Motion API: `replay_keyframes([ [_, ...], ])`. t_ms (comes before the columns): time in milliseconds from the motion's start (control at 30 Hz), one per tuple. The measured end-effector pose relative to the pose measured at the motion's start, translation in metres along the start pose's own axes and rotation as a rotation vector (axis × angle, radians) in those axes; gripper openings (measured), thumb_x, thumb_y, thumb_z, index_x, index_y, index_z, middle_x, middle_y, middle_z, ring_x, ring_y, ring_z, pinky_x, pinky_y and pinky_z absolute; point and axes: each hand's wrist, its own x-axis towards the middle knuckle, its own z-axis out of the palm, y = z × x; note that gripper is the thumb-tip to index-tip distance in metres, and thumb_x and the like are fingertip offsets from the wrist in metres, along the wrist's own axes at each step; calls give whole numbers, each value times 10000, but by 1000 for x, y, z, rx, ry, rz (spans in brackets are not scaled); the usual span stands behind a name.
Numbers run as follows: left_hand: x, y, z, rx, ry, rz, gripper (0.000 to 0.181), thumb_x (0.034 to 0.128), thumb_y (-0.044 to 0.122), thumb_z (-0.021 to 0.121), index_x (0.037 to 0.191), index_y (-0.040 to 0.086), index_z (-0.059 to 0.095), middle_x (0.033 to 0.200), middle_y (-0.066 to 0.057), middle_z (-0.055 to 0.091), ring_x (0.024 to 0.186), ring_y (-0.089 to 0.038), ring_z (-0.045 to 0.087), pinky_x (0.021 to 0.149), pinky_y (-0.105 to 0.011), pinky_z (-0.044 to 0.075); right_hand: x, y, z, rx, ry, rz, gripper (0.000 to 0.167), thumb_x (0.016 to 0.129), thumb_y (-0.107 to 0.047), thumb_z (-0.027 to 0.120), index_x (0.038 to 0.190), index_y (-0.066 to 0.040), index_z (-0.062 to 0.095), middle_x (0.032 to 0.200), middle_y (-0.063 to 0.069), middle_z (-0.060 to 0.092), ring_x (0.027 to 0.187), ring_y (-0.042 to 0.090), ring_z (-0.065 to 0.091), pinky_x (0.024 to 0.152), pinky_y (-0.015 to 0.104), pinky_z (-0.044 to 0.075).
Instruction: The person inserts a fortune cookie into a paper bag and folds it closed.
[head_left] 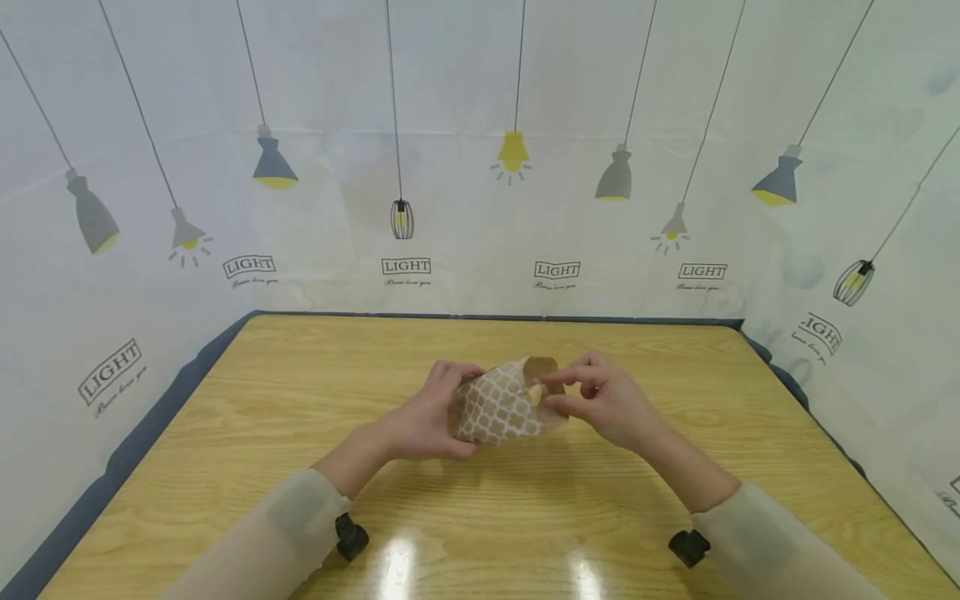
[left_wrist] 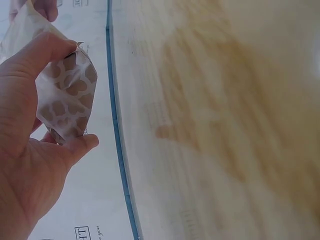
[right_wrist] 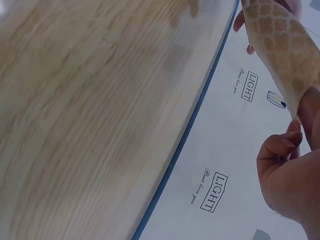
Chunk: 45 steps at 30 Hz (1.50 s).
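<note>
A brown paper bag with a white lattice pattern is held tilted above the table, its mouth toward the right. My left hand grips its closed end, thumb on one side and fingers on the other; in the left wrist view the folded end of the bag shows between them. At the mouth, my right hand holds the rim with thumb and forefinger, the other fingers curled. A small pale patch shows inside the mouth; what it is I cannot tell. In the right wrist view the bag narrows toward the right fingers.
A light wooden table with a dark blue edge lies under both hands. White sheeting printed with hanging lamps encloses it at the back and sides. Each sleeve carries a black wrist mount.
</note>
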Motion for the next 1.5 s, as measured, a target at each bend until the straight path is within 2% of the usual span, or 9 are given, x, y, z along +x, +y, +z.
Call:
replay_keyframes([
  [233,1,1,0,-2,-4,-3,1069,766,158,954,1639,159,338,1572,-172,315,1468,-344,388,1270,-597,409,4,-4,9,-22,37,20,223,948,-235,868,1162,-174,863,982,72,514,872,217,430,712,285,411],
  [533,0,0,1,0,-9,-7,1084,763,165,953,1644,180,322,1567,-164,312,1451,-334,401,1258,-585,422,8,-8,14,4,16,31,182,952,-173,862,1134,-170,871,1054,77,523,949,265,432,786,340,391],
  [667,0,0,2,5,1,-21,1111,758,166,957,1659,195,309,1560,-169,317,1439,-338,407,1253,-592,427,8,-7,13,-3,16,33,231,981,-217,839,1209,-181,853,1081,97,508,891,242,417,721,312,394],
  [767,0,1,4,12,43,-62,1142,751,172,968,1677,178,301,1554,-181,317,1430,-355,418,1251,-604,437,6,-7,9,8,52,38,367,1018,-270,801,1370,-170,773,1178,134,568,830,209,461,643,277,435],
  [833,1,2,5,8,88,-98,1153,746,171,976,1680,145,300,1545,-190,316,1427,-367,420,1253,-606,439,3,-6,7,63,73,64,489,1042,-297,772,1497,-155,666,1268,162,597,833,210,535,625,271,484],
  [967,5,5,7,1,186,-178,1135,754,185,983,1655,95,300,1537,-196,308,1432,-377,407,1260,-593,435,-1,-3,7,264,73,123,685,1064,-314,740,1638,-99,432,1422,224,570,981,209,688,740,309,624],
  [1133,10,13,13,7,271,-247,1103,755,221,995,1608,68,313,1522,-202,326,1404,-376,438,1253,-586,447,-1,-2,18,418,26,164,768,1051,-245,757,1651,-31,329,1483,273,537,1100,190,747,904,364,668],
  [1367,18,25,29,-2,352,-266,1106,739,286,1018,1564,32,326,1497,-208,373,1354,-356,496,1228,-547,479,5,-8,36,473,-3,188,760,1047,-282,768,1630,-50,340,1497,266,577,1235,374,719,1017,529,640],
  [1500,21,31,37,-27,347,-258,1129,763,377,1008,1580,40,304,1512,-193,358,1356,-344,504,1212,-537,490,8,-10,40,441,7,178,728,1046,-312,771,1617,-76,385,1476,230,599,1249,355,709,1039,529,633],
])
